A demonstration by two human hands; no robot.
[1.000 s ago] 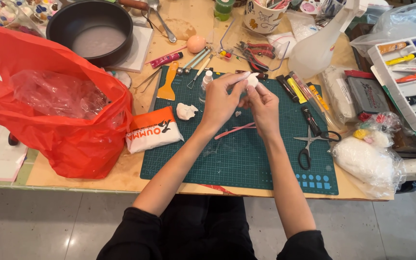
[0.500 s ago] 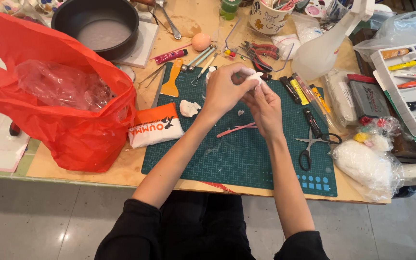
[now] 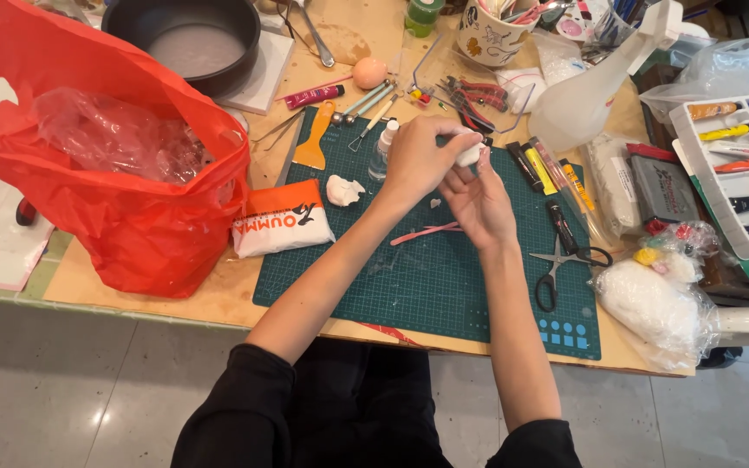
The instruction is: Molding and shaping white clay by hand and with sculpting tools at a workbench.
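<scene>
One scissors (image 3: 565,264), one red bag (image 3: 114,165).

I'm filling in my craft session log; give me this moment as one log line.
left hand: pinches white clay piece | right hand: touches it from below | over green cutting mat | pink tool lies beneath

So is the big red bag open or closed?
Open. The red plastic bag gapes at the top, and crumpled clear plastic shows inside it.

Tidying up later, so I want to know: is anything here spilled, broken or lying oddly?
Nothing looks spilled or broken. Only small white crumbs lie loose on the green cutting mat, below both hands working a white lump.
</scene>
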